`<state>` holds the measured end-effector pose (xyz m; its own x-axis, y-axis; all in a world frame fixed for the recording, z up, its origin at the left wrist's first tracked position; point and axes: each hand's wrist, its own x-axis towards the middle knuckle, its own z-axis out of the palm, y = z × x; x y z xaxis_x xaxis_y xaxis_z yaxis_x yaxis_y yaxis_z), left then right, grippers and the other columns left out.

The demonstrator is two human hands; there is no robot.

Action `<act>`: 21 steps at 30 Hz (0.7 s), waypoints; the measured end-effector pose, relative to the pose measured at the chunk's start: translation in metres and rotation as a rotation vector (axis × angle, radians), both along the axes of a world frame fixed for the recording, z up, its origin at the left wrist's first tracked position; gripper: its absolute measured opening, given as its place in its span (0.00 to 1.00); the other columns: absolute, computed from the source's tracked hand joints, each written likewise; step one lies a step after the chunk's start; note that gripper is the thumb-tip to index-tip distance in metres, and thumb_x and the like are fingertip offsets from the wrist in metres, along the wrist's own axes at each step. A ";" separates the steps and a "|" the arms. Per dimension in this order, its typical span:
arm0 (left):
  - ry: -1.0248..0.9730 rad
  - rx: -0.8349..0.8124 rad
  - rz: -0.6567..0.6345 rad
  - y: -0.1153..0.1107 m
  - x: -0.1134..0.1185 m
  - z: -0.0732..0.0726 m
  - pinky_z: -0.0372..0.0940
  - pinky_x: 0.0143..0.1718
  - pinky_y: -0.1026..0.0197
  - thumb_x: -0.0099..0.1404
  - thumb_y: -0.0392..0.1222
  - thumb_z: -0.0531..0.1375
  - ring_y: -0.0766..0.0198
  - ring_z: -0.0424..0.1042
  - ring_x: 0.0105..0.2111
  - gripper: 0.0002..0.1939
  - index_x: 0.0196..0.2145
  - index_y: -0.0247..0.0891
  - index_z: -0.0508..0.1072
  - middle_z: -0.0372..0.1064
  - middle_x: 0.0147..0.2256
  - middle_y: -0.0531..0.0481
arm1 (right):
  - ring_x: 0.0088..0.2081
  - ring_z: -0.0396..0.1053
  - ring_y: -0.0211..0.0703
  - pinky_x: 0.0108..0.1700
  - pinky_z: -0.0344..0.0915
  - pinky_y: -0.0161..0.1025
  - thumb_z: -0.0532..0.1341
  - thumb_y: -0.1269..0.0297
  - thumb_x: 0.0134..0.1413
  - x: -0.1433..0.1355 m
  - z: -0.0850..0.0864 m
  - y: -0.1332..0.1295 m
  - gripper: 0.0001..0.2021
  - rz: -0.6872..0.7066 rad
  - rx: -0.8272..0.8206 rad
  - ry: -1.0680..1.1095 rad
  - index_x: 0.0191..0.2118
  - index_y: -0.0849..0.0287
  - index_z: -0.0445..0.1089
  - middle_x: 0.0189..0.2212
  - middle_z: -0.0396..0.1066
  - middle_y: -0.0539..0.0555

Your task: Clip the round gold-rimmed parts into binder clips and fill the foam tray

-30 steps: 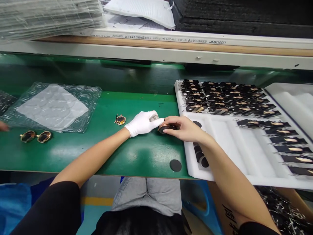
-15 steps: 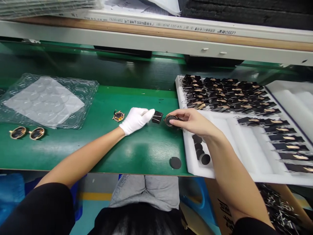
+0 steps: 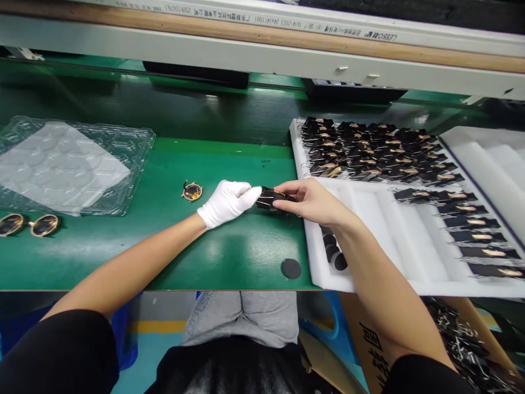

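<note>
In the middle of the bench, my left hand [image 3: 227, 203], in a white glove, pinches a black binder clip [image 3: 266, 198] by its wire handles. The clip's mouth meets the round gold-and-black watch case [image 3: 289, 211] that my bare right hand [image 3: 315, 201] grips between thumb and fingers. My fingers cover most of that case, so I cannot tell how far the clip reaches over it. A gold watch case with an exposed movement [image 3: 192, 191] lies left of my glove. One loose black disc [image 3: 291, 268] rests near the front edge.
At right, a white foam tray [image 3: 383, 232] carries rows of clipped cases [image 3: 369, 150] and several black discs [image 3: 339, 261]. Two gold cases [image 3: 45, 225] lie at left by a clear plastic tray [image 3: 141, 158]. A box of binder clips [image 3: 463, 339] stands below the bench.
My hands have come together: the binder clip now meets the watch case, where a gap showed before. The case has tilted, hiding its round face. The view has shifted slightly.
</note>
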<state>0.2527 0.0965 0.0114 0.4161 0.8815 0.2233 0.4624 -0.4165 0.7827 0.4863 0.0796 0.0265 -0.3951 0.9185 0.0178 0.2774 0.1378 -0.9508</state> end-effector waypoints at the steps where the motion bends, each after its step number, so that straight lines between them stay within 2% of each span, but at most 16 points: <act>1: -0.008 -0.043 -0.003 0.000 0.000 0.001 0.54 0.23 0.61 0.69 0.62 0.54 0.68 0.59 0.17 0.29 0.17 0.41 0.62 0.58 0.14 0.55 | 0.35 0.76 0.47 0.39 0.71 0.44 0.72 0.54 0.50 0.000 -0.001 0.000 0.13 -0.006 0.009 -0.005 0.39 0.56 0.83 0.35 0.82 0.54; 4: -0.084 -0.233 -0.010 0.002 0.001 0.003 0.58 0.22 0.62 0.70 0.66 0.53 0.68 0.62 0.15 0.29 0.22 0.40 0.65 0.64 0.16 0.54 | 0.40 0.78 0.51 0.46 0.72 0.48 0.71 0.54 0.53 0.000 -0.003 -0.001 0.15 -0.068 0.111 -0.036 0.45 0.55 0.81 0.39 0.82 0.54; 7: -0.164 -0.372 -0.011 0.005 0.000 0.006 0.63 0.23 0.61 0.72 0.70 0.47 0.66 0.66 0.15 0.34 0.27 0.38 0.70 0.71 0.19 0.49 | 0.46 0.78 0.53 0.54 0.70 0.52 0.68 0.59 0.58 -0.002 -0.003 -0.004 0.20 -0.128 0.393 -0.183 0.57 0.51 0.75 0.43 0.82 0.54; 9: -0.148 -0.395 -0.046 0.007 -0.002 0.007 0.65 0.25 0.61 0.73 0.71 0.45 0.66 0.67 0.15 0.36 0.27 0.38 0.72 0.71 0.18 0.48 | 0.50 0.78 0.55 0.57 0.67 0.56 0.64 0.61 0.63 -0.003 -0.002 -0.007 0.18 -0.109 0.582 -0.322 0.58 0.49 0.74 0.46 0.82 0.55; 12: -0.116 -0.359 -0.101 0.009 -0.005 0.006 0.65 0.25 0.63 0.72 0.68 0.51 0.68 0.68 0.16 0.31 0.26 0.38 0.69 0.71 0.19 0.51 | 0.55 0.76 0.57 0.61 0.62 0.59 0.59 0.62 0.68 -0.005 -0.001 -0.008 0.15 -0.060 0.718 -0.442 0.56 0.47 0.77 0.51 0.81 0.56; 14: -0.151 -0.304 -0.081 0.009 -0.005 0.002 0.64 0.24 0.64 0.72 0.64 0.55 0.68 0.68 0.17 0.26 0.29 0.39 0.69 0.71 0.21 0.53 | 0.61 0.72 0.59 0.64 0.60 0.60 0.65 0.56 0.65 -0.004 0.002 -0.009 0.19 -0.049 0.761 -0.433 0.60 0.47 0.74 0.58 0.77 0.57; 17: -0.195 -0.208 -0.020 0.009 -0.001 -0.004 0.65 0.24 0.65 0.71 0.61 0.57 0.69 0.69 0.19 0.21 0.36 0.39 0.71 0.70 0.25 0.55 | 0.66 0.65 0.63 0.67 0.59 0.59 0.73 0.47 0.52 -0.002 0.006 -0.009 0.37 -0.091 0.737 -0.309 0.66 0.50 0.68 0.66 0.68 0.61; 19: -0.192 -0.150 -0.010 0.008 0.001 -0.007 0.67 0.25 0.65 0.70 0.59 0.58 0.69 0.69 0.20 0.19 0.40 0.39 0.71 0.71 0.27 0.54 | 0.63 0.69 0.61 0.65 0.64 0.57 0.72 0.48 0.53 -0.001 0.007 -0.008 0.37 -0.133 0.609 -0.217 0.67 0.51 0.67 0.63 0.71 0.60; 21: -0.175 -0.091 -0.014 0.007 0.003 -0.007 0.68 0.26 0.65 0.69 0.57 0.59 0.69 0.70 0.21 0.18 0.41 0.39 0.72 0.73 0.29 0.53 | 0.55 0.75 0.56 0.59 0.69 0.53 0.69 0.52 0.57 -0.003 0.004 -0.006 0.27 -0.152 0.472 -0.180 0.62 0.51 0.72 0.56 0.78 0.58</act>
